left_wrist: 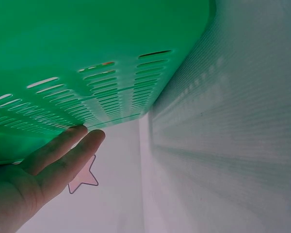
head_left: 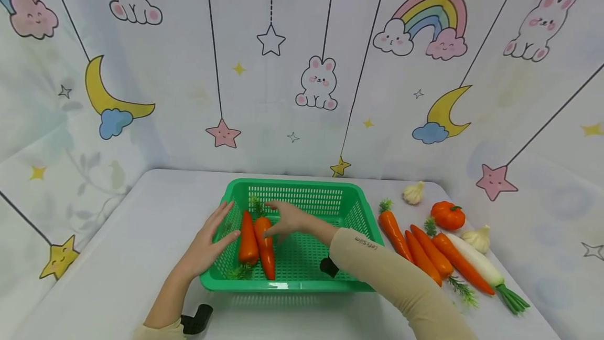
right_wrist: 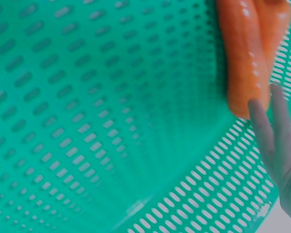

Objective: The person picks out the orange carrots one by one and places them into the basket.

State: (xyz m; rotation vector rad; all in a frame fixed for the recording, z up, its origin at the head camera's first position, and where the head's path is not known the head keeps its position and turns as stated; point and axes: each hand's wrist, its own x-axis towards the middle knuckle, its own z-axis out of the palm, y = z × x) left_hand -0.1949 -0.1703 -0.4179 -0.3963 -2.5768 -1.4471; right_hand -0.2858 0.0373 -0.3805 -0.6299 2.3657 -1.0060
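Note:
A green plastic basket (head_left: 325,286) with slotted walls stands on the table. Two orange carrots (head_left: 248,243) lie side by side in its left part, their leafy tops at opposite ends. My left hand (head_left: 205,245) is at the basket's left side, fingers extended; in the left wrist view its fingers (left_wrist: 70,162) lie along the outer wall. Over the basket, my right hand (head_left: 290,218) has its fingers spread beside the right-hand carrot (head_left: 266,248). In the right wrist view two fingers (right_wrist: 263,126) reach the thick end of a carrot (right_wrist: 245,63); whether they press on it I cannot tell.
Right of the basket lie several more carrots (head_left: 395,235), a white radish (head_left: 476,258), an orange pumpkin (head_left: 447,216) and two garlic bulbs (head_left: 413,193). My right sleeve (head_left: 382,272) crosses the basket's front right corner. A patterned cloth (head_left: 283,93) hangs behind the table.

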